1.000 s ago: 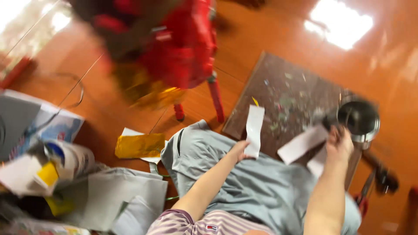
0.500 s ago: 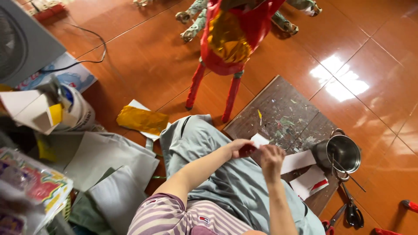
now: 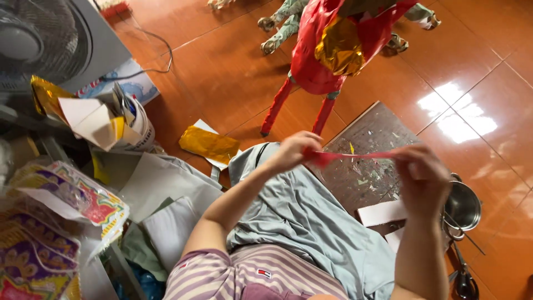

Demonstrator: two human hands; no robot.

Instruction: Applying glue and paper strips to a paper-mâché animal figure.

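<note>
Standing at twelve o'clock on the orange tiled floor (image 3: 222,61): a red and gold paper animal figure (image 3: 333,50) on thin red legs, with a dark paint-flecked board (image 3: 366,166) lying at three o'clock and a small steel pot (image 3: 462,206) sitting just beyond its lower right corner. Stretching across the middle, above the grey-clad lap (image 3: 300,222): a narrow red paper strip (image 3: 355,156), with left hand (image 3: 293,151) pinching its nine o'clock end and right hand (image 3: 425,175) pinching its three o'clock end, fingers of both closing tight on it.

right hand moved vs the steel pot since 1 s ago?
Yes. The right hand was down beside the steel pot; it now sits up and left of it, over the dark board, pinching a red strip with the left hand.
</note>
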